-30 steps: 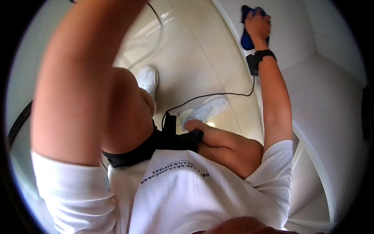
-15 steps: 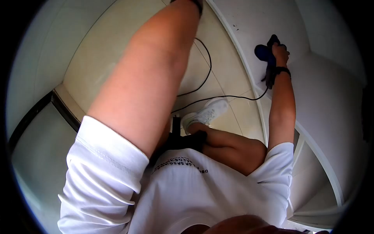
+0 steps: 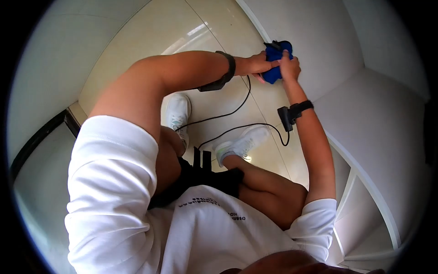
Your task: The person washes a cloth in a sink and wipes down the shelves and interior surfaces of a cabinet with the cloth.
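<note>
A soft-looking blue item with black parts (image 3: 274, 75), perhaps cloth, is held between my two hands over the edge of a pale surface (image 3: 315, 43). From the left, my left hand (image 3: 261, 64) grips its side, fingers partly hidden. My right hand (image 3: 290, 67) holds the other side, its thumb against the blue material. The two hands touch or nearly touch. What lies inside or under the item is hidden.
Each forearm wears a black strap with a device (image 3: 286, 117). Black cables (image 3: 237, 128) hang over the tiled floor (image 3: 214, 27) between my arms and waist. My white shoes (image 3: 179, 112) stand below. A white-edged opening (image 3: 360, 178) is at right.
My left hand has come down from the top edge of the view and taken hold of the blue item. My right hand has moved left with the item, off its earlier spot on the pale surface.
</note>
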Demonstrator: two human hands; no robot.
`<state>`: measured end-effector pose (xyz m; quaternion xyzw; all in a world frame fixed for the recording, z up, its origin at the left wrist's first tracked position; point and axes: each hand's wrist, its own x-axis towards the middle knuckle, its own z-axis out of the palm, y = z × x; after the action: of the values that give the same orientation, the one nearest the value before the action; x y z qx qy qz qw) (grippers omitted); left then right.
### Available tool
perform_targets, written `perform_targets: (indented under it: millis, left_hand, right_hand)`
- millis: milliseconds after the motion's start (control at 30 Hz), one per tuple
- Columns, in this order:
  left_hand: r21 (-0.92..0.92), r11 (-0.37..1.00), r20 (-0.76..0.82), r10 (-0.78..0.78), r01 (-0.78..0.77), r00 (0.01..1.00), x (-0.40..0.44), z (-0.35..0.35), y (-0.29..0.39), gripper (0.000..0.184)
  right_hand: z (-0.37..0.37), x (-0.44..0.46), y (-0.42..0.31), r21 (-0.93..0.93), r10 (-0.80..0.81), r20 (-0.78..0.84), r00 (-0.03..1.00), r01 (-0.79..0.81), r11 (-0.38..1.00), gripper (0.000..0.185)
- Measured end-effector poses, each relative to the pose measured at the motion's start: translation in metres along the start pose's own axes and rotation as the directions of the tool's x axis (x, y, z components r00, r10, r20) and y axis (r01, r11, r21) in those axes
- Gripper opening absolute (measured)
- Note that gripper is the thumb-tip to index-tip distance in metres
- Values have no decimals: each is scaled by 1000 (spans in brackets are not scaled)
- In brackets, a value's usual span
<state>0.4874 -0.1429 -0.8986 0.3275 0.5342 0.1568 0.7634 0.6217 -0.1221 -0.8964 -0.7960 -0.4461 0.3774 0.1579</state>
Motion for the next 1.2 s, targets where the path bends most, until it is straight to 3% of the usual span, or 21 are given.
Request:
perform_targets:
  millis: [33, 67, 133, 167, 233, 267, 333, 400, 467, 533, 567, 600, 667, 700, 767, 933, 1000, 1033, 1100, 1133, 1200]
  left_hand:
    - [75, 994, -64, 90, -85, 994, 7, -7, -1, 79]
    - [160, 973, -117, 189, -170, 975, 16, -13, 1, 71]
    - [336, 917, -316, 327, -217, 891, 38, -34, 1, 65]
    - [388, 899, -395, 361, -203, 845, 35, -42, 10, 62]
    - [486, 857, -383, 384, -169, 840, 30, -58, 20, 64]
    - [595, 791, -365, 423, -142, 830, 25, -61, 28, 65]
    - [652, 735, -372, 525, -187, 766, 10, -52, 32, 60]
    - [795, 568, -191, 565, -211, 802, 9, -38, 35, 52]
    - [827, 531, -179, 560, -184, 809, 6, -27, 44, 46]
    - [875, 467, -156, 523, -129, 838, 1, -24, 59, 46]
    - [907, 406, -148, 559, -114, 816, -5, -23, 65, 44]
    - [905, 410, -149, 553, -112, 820, -1, -27, 63, 44]
    - [943, 308, -126, 687, -129, 716, 14, -37, 66, 44]
    - [950, 294, -141, 702, -104, 698, 19, -41, 71, 43]
    - [957, 271, -140, 741, -101, 657, 27, -52, 82, 41]
    - [936, 257, -118, 874, -242, 472, 54, -50, 98, 37]
    - [990, 103, -24, 789, -93, 614, 27, -35, 108, 39]
    - [969, 150, 11, 765, -195, 644, 25, -22, 100, 42]
    - [954, 25, 194, 709, -299, 679, 47, 3, 73, 48]
    - [924, 177, 105, 733, -338, 672, 36, 15, 69, 47]
    - [887, 235, 112, 725, -397, 680, 54, 18, 55, 42]
  right_hand:
    - [3, -7, -6, -37, -71, -134, 988, 67, 997, 60]
    - [-2, -7, -10, -14, -81, -154, 985, 80, 997, 60]
    - [-6, -2, -18, 537, 35, 84, 996, -75, 841, 53]
    - [-7, 0, -18, 536, 32, 82, 996, -71, 841, 53]
    - [-7, 5, -22, 273, -38, 158, 987, -7, 962, 45]
    - [-11, 6, -25, 266, -39, 152, 988, -3, 964, 45]
    - [-19, 0, -30, -224, -135, 164, 977, 170, 960, 39]
    - [-40, -13, -46, -236, 36, 185, 982, 9, 972, 36]
    - [-47, 1, -36, -242, 49, 183, 982, -3, 970, 34]
    - [-50, 9, -26, -150, -205, 36, 978, 208, 967, 28]
    - [-39, 15, -19, -259, -404, -46, 913, 380, 888, 26]
    - [-33, 19, -11, -260, -400, -41, 916, 376, 889, 26]
    - [-22, -10, -30, -328, -715, 16, 699, 679, 656, 44]
    - [-16, -11, -30, -328, -717, 10, 697, 679, 657, 44]
    - [-2, -2, -32, -550, -855, 48, 516, 729, 408, 61]
    - [-10, 15, -63, -538, -758, 78, 648, 667, 515, 66]
    - [-20, 2, -71, -527, -697, 60, 715, 616, 586, 52]
    - [-28, 2, -61, -533, -698, 65, 713, 616, 580, 52]
    - [-45, 8, -45, -446, -627, 305, 716, 690, 571, 50]
    - [-53, 5, -46, -450, -631, 320, 707, 699, 555, 50]
    - [-60, 4, -49, -574, -186, 409, 893, 411, 708, 41]
